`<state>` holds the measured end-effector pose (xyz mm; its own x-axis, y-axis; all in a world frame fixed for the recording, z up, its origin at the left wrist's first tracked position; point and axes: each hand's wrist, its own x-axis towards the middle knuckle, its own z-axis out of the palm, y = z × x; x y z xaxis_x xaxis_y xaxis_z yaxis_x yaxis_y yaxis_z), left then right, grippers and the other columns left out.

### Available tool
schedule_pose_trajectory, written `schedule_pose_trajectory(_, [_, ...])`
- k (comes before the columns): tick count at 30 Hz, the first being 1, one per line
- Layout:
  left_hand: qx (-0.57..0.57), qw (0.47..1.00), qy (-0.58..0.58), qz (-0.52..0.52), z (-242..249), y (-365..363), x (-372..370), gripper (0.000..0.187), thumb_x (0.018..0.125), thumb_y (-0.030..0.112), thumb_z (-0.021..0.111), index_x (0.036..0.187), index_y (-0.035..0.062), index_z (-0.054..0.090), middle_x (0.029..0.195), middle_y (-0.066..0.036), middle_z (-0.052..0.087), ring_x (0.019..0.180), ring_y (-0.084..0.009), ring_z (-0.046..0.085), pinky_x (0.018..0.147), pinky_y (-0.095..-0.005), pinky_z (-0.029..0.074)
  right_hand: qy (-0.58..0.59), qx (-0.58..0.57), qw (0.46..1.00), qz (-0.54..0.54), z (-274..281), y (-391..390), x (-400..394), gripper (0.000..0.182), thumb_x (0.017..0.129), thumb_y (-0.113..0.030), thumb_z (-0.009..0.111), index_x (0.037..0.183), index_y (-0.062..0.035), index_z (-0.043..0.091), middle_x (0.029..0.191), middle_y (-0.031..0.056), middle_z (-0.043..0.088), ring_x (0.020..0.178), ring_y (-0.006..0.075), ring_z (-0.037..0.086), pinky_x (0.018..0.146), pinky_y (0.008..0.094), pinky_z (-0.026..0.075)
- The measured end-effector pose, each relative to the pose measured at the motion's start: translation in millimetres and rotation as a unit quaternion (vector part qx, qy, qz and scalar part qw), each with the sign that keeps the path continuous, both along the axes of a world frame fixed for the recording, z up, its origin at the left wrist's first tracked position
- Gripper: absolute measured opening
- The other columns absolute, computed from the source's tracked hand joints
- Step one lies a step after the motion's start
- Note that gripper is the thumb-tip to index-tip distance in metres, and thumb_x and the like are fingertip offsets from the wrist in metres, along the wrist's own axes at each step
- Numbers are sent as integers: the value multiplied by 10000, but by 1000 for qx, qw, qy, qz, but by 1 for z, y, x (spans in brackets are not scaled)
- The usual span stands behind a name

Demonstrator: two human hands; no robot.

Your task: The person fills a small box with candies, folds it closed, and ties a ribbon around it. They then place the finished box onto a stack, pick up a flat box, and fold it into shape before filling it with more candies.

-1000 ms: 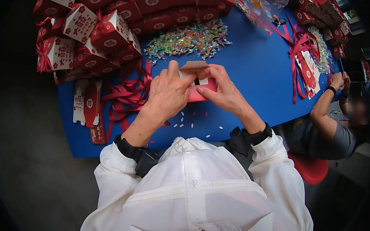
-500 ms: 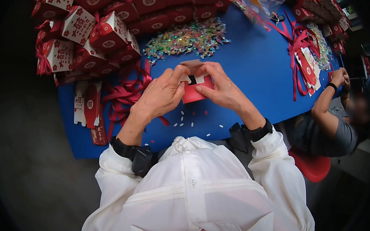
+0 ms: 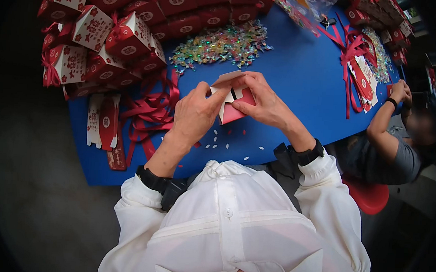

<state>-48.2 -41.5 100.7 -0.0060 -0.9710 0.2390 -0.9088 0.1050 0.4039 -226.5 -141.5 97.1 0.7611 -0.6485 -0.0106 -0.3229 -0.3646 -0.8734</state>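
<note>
Between my two hands is a small red and white cardboard gift box (image 3: pixel 232 114), its flaps raised and a dark gap showing in its top. My left hand (image 3: pixel 195 111) grips the box's left side, the thumb against a white flap. On the right side, my right hand (image 3: pixel 263 104) is closed on the box, thumb on the red face and fingers behind the upper flap. Small white oval paper bits (image 3: pixel 215 139) lie on the blue table (image 3: pixel 293 65) just below. Beyond the box spreads a pile of shiny wrapped candies (image 3: pixel 224 43).
Finished red and white boxes (image 3: pixel 129 34) are stacked at the back left. Red ribbons (image 3: pixel 152 106) and flat box blanks (image 3: pixel 109 121) lie left of my hands. At the right are more ribbons (image 3: pixel 355 49), blanks (image 3: pixel 366 83) and a co-worker's arm (image 3: pixel 383 117). A red stool (image 3: pixel 368 194) stands below.
The box has turned slightly and its top flap now tilts up to the right. My left hand has shifted right and its thumb has moved onto a white flap.
</note>
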Motion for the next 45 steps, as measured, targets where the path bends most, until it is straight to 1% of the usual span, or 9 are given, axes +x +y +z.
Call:
schedule_pose_trajectory(7, [-7,999,43,6,9,4,-13,244,818,250,657,1035,140,672,1185,-189,499,874,-326,596,752,-452,502,24,-62,997,39,3,-9,-7,414,764,-231,728,1110,-62,576,1231,155,465,1163,311,469,979,382,421])
schedule_pose_trajectory(12, [-14,999,-36,-1,7,7,-20,260,826,284,663,1022,114,678,1427,-243,301,1273,-426,356,990,-636,294,32,-78,991,103,4,-19,-14,320,846,-277,662,1089,-79,594,1183,145,512,1138,310,477,961,388,426])
schedule_pose_trajectory(16, [14,1000,4,8,0,7,-32,237,838,251,652,1027,113,687,1433,-238,300,1310,-427,304,1029,-609,243,42,-40,989,138,5,-31,-17,235,948,-118,469,1133,-32,585,1230,151,488,1152,305,466,965,383,413])
schedule_pose_trajectory(19, [33,994,82,59,-7,5,-42,201,835,238,660,973,94,679,1392,-292,317,1290,-470,315,1002,-649,261,14,-75,991,106,1,-26,-14,130,931,-116,483,1008,-86,584,1171,153,520,1054,326,527,897,396,451])
schedule_pose_trajectory(28, [21,974,221,44,-19,3,-49,167,847,200,644,945,66,626,1340,-309,335,1249,-479,348,964,-650,283,199,-240,938,153,32,-21,-13,280,825,-47,534,1093,-117,577,1247,168,499,1058,375,541,884,424,466])
schedule_pose_trajectory(30, [2,975,215,50,-16,4,-52,105,828,98,653,916,48,628,1272,-278,414,1226,-433,396,996,-488,343,213,-159,950,165,45,-22,-7,275,823,-54,526,1088,-107,583,1268,155,502,1119,376,513,893,429,464])
schedule_pose_trajectory(32, [2,973,224,60,-17,5,-51,96,834,94,646,916,49,625,1277,-276,409,1234,-430,391,998,-485,343,225,-79,954,179,43,-28,-5,272,822,-61,519,1083,-96,588,1290,142,505,1181,377,484,903,435,462])
schedule_pose_trajectory(40, [3,971,236,46,-19,9,-48,76,856,87,622,923,52,617,1263,-269,421,1266,-430,361,1012,-475,337,67,-28,969,236,31,-38,-20,222,807,-119,533,964,6,629,1314,144,518,1409,306,201,1080,453,303])
schedule_pose_trajectory(45, [10,964,261,47,-18,10,-45,78,865,83,611,930,40,612,1227,-257,456,1252,-434,373,988,-459,361,-38,8,983,178,31,-42,-33,228,867,-248,585,908,-28,628,1384,163,442,1339,324,352,1023,453,374])
